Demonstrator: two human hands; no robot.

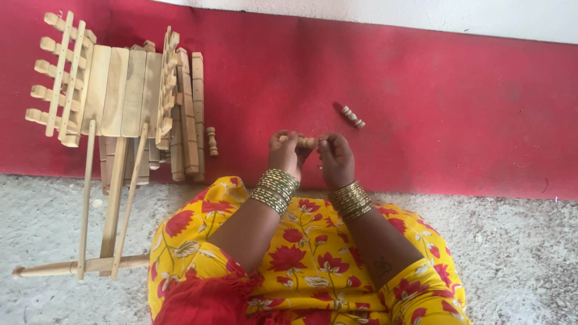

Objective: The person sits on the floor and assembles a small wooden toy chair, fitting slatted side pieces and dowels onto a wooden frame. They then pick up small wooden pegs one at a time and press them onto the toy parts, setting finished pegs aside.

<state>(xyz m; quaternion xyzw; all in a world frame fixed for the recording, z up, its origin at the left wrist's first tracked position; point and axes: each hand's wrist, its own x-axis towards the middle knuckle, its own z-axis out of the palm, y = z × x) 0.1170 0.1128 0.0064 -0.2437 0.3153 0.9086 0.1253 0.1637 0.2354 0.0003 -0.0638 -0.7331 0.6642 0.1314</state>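
Observation:
Both my hands meet in front of my knees over the red mat [421, 90]. My left hand [285, 153] grips a small turned wooden peg [305, 142], whose pale end sticks out to the right between the two hands. My right hand [335, 157] has its fingers curled, with the fingertips touching the same peg. Gold bangles cover both wrists. Another small turned wooden peg [352, 116] lies loose on the mat just beyond my right hand.
A pile of wooden slats and notched frames [120, 90] lies at the left on the mat, with a small turned spindle [211, 141] beside it. A long wooden rod frame [90, 253] extends onto the grey floor [518, 253]. My lap is in yellow flowered cloth.

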